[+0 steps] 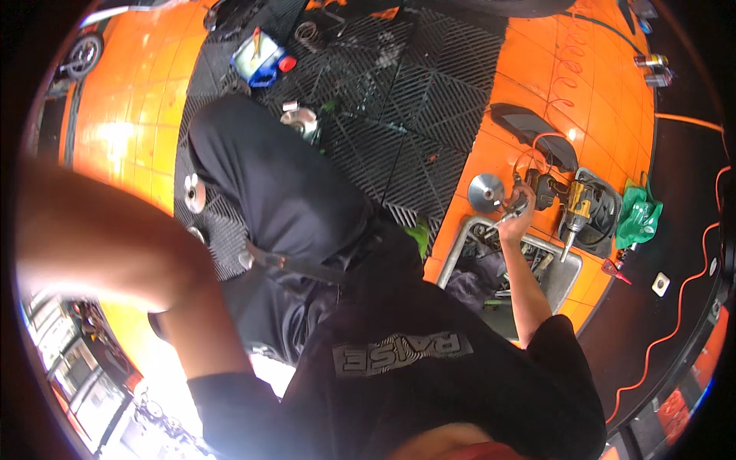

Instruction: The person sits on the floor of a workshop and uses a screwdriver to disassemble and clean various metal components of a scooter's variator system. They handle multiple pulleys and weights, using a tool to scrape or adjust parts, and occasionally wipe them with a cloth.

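My right hand [517, 218] reaches over the edge of a metal tray [563, 294]. Its fingers are wrapped round a small metal air gun [521, 205], from which an orange hose [520, 157] seems to run. Right beside the fingers, on the orange floor, is a round shiny metal disc [485, 192] with a hole at its middle. Tools and a dark cloth [469, 285] fill the tray. My left forearm is lifted across the left side, blurred, and the hand itself lies outside the picture.
A yellow and black impact wrench [579, 205] lies in a dark bin beyond the tray, near a green bag [641, 213]. Black grid mats [429, 100] cover the middle floor, with metal parts [300, 121] and a blue-and-white jug [262, 60]. An orange hose [665, 341] snakes along the right.
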`<state>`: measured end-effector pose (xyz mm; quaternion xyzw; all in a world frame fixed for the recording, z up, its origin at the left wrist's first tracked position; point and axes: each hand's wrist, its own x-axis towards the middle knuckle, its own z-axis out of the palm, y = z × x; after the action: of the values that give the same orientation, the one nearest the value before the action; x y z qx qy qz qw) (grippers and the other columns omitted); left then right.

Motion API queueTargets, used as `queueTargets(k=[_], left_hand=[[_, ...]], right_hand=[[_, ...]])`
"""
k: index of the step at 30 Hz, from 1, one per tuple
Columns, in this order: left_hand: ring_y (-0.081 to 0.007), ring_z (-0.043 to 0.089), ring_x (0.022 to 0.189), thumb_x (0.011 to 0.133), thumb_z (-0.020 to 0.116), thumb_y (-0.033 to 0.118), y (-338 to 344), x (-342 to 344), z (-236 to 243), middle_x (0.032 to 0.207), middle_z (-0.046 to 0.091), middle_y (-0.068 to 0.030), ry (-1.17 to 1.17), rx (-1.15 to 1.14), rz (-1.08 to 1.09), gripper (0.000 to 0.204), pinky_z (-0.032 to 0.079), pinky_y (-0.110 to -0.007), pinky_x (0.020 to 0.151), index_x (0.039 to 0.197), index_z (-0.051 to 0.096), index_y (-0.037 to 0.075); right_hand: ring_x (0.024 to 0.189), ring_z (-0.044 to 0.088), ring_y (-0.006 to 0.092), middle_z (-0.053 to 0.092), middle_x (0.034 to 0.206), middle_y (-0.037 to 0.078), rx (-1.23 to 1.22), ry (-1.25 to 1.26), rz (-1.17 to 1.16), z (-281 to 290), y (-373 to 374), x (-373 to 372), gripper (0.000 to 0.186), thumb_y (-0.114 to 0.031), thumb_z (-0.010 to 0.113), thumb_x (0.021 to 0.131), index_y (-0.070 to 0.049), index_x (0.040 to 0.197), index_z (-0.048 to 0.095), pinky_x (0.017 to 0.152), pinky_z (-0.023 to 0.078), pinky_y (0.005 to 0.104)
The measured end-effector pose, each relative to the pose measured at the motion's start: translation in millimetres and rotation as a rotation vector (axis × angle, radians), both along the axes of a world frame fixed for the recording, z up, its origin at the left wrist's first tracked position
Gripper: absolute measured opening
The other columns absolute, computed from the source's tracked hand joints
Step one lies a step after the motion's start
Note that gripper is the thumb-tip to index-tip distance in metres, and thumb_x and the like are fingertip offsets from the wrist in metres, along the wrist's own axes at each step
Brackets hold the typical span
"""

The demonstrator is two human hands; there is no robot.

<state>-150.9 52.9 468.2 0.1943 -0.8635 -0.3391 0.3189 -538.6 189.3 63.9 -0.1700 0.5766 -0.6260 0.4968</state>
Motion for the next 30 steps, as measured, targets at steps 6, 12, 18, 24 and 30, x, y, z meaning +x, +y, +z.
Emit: queueTargets(k=[6, 12, 18, 24, 30], left_hand=[[-0.0179, 0.064, 0.087, 0.097, 0.055, 0.024, 100.0, 44.1, 72.8, 0.101, 0.067, -0.0091, -0.461, -0.038, -0.207, 0.029, 0.052, -0.031, 0.078, 0.112, 0.063, 0.001], [-0.0181, 0.064, 0.087, 0.097, 0.054, 0.025, 150.5, 96.0, 74.9, 0.101, 0.067, -0.0094, -0.549, 0.074, -0.052, 0.029, 0.051, -0.031, 0.077, 0.111, 0.063, 0.001], [-0.0184, 0.063, 0.087, 0.097, 0.053, 0.025, 208.2, 141.1, 87.9, 0.1, 0.066, -0.0096, -0.582, 0.158, 0.157, 0.029, 0.051, -0.031, 0.077, 0.111, 0.062, 0.001], [-0.0186, 0.063, 0.087, 0.098, 0.052, 0.025, 260.9, 174.6, 99.9, 0.1, 0.066, -0.0099, -0.517, 0.228, 0.302, 0.029, 0.05, -0.031, 0.076, 0.11, 0.062, 0.001], [-0.0189, 0.062, 0.088, 0.098, 0.05, 0.025, 313.6, 210.8, 98.6, 0.1, 0.065, -0.0102, -0.431, 0.237, 0.429, 0.029, 0.05, -0.032, 0.076, 0.11, 0.061, 0.001]], right_hand=[[0.091, 0.055, 0.0116, 0.055, 0.097, -0.004, -0.121, 0.452, 0.195, -15.4, -8.5, 0.3, 0.025, -0.029, 0.053, 0.092, -0.014, 0.111, 0.06, 0.079, 0.047, 0.0324], [0.113, 0.051, 0.0242, 0.056, 0.122, 0.009, -0.215, 0.428, 0.356, -59.1, -6.7, -50.5, 0.043, -0.03, 0.05, 0.093, -0.007, 0.129, 0.051, 0.099, 0.042, 0.0424], [0.115, 0.051, 0.0251, 0.053, 0.127, 0.01, -0.001, 0.556, 0.309, -65.7, -18.3, -49.5, 0.04, -0.02, 0.048, 0.094, -0.008, 0.132, 0.05, 0.096, 0.045, 0.0405], [0.105, 0.052, 0.0211, 0.054, 0.115, 0.009, 0.076, 1.034, 0.336, -34.5, -27.6, -24.3, 0.03, -0.013, 0.046, 0.098, -0.005, 0.125, 0.052, 0.091, 0.045, 0.0364], [0.105, 0.052, 0.0207, 0.054, 0.115, 0.009, 0.16, 1.198, 0.465, -3.5, -73.9, 15.4, 0.029, -0.014, 0.044, 0.099, -0.003, 0.125, 0.051, 0.091, 0.044, 0.0354]])
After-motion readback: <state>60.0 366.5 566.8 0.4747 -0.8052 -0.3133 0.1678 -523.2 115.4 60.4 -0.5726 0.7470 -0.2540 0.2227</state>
